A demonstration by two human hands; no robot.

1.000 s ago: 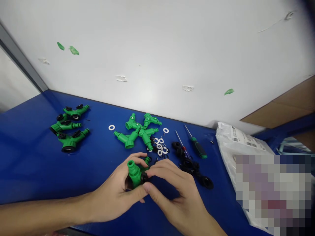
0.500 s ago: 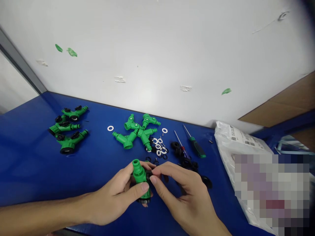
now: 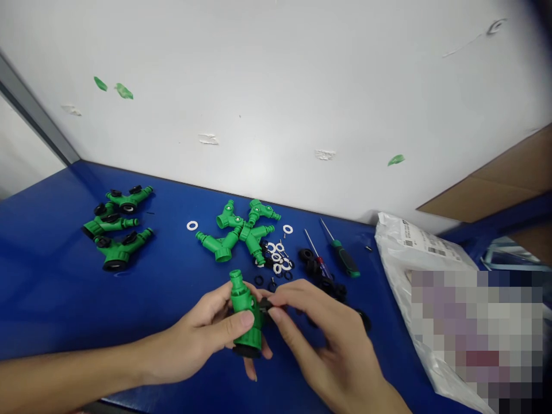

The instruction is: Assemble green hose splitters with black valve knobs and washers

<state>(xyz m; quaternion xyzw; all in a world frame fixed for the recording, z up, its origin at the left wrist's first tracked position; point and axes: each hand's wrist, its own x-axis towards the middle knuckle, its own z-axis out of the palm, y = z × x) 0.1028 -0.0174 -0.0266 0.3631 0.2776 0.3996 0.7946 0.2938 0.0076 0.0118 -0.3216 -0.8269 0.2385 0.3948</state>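
One green connector [image 3: 245,316], nozzle end up, black collar at its base, clasped above the blue table [image 3: 172,299] in the fingers of the left hand [image 3: 202,333]; one small black piece [image 3: 265,305], partly hidden, pinched between thumb and fingers of the right hand [image 3: 328,333] just beside it, contact with the connector unclear. Beyond the hands, on the table: loose black parts [image 3: 332,284], a cluster of white washers [image 3: 276,257], two screwdrivers [image 3: 345,261], and, at right, a white plastic bag [image 3: 394,259]. Farther back: four bare green fittings [image 3: 223,253] at centre, three black-knobbed green fittings [image 3: 123,250] at left, and a white wall [image 3: 259,86].
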